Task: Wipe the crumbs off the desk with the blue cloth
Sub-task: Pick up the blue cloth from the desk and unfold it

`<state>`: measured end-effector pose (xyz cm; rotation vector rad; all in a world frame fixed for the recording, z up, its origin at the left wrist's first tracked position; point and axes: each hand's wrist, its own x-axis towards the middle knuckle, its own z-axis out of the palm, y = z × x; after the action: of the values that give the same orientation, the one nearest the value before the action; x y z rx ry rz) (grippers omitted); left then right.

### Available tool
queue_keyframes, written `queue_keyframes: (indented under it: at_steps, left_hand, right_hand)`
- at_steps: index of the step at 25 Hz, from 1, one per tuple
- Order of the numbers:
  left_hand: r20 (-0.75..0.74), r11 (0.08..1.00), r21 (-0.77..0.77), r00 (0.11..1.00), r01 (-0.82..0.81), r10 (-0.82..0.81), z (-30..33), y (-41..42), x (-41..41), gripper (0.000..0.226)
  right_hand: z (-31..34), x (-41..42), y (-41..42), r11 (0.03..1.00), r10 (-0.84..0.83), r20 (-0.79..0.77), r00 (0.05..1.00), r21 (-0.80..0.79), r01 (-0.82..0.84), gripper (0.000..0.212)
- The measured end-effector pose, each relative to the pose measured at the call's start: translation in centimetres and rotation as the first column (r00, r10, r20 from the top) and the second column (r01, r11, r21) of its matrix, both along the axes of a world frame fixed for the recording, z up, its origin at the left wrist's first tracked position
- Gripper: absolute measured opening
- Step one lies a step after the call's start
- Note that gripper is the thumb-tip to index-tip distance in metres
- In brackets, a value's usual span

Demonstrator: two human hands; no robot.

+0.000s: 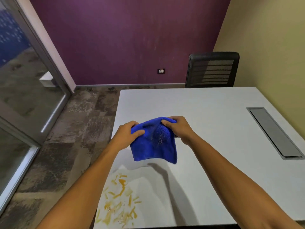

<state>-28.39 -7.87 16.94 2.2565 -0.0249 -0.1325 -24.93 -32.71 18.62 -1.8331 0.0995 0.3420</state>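
Blue cloth (154, 141) held up off the white desk (214, 116), pinched at its top corners by left hand (127, 134) and right hand (179, 128). Crumbs (119, 200) at 7 o'clock, hard against the desk's left edge. Bare desktop toward 1 o'clock; cable tray (274, 133) at 3 o'clock.

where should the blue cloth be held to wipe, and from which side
Keep hold of the blue microfibre cloth along its bunched top edge, from above, where the left hand and right hand pinch its corners; the loose lower half hangs free to meet the white desk.
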Motion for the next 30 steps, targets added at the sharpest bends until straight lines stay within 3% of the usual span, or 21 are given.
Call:
queue_keyframes:
  at_steps: [4,8,10,12,13,15,22,26,30]
  left_hand:
    - [-0.065,0.962,-0.264,0.997,-0.067,0.051,1.4,-0.6,-5.7,0.01]
    - [0.017,0.927,-0.332,0.981,-0.177,0.193,1.6,-1.2,-10.9,0.008]
    - [-0.018,0.843,-0.476,0.961,-0.251,0.276,1.6,-1.9,-13.4,0.013]
    - [-0.126,0.691,-0.623,0.919,-0.367,0.375,1.8,-3.0,-15.6,0.011]
    - [-0.18,0.622,-0.659,0.892,-0.422,0.414,1.8,-3.4,-16.5,0.015]
    - [-0.229,0.573,-0.634,0.834,-0.519,0.501,1.5,-4.0,-18.1,0.023]
    - [-0.218,0.628,-0.465,0.769,-0.624,0.601,0.1,-4.1,-22.1,0.024]
    - [-0.185,0.758,-0.376,0.845,-0.533,0.502,1.4,-3.5,-24.6,0.026]
    - [-0.125,0.817,-0.373,0.897,-0.439,0.424,2.8,-2.9,-28.0,0.025]
  right_hand:
    - [1.6,-4.0,-2.1,0.992,-0.041,0.005,0.999,0.119,0.04,0.022]
    - [1.5,-7.7,-3.7,0.952,0.027,-0.068,0.997,0.307,-0.005,0.025]
    - [0.9,-9.5,-3.6,0.931,0.089,-0.096,0.991,0.361,-0.049,0.024]
    - [0.5,-11.1,-2.8,0.923,0.116,-0.135,0.984,0.381,-0.057,0.026]
    - [0.3,-11.9,-2.2,0.924,0.115,-0.152,0.982,0.379,-0.049,0.029]
    - [-0.3,-13.6,-0.9,0.938,0.077,-0.161,0.984,0.347,-0.016,0.034]
    - [-1.4,-18.7,3.1,0.979,-0.057,-0.06,0.997,0.191,0.067,0.027]
    - [-0.4,-22.3,6.3,0.976,-0.161,0.077,0.984,0.161,0.147,0.026]
    - [0.7,-26.5,9.5,0.968,-0.194,0.135,0.972,0.189,0.167,0.02]
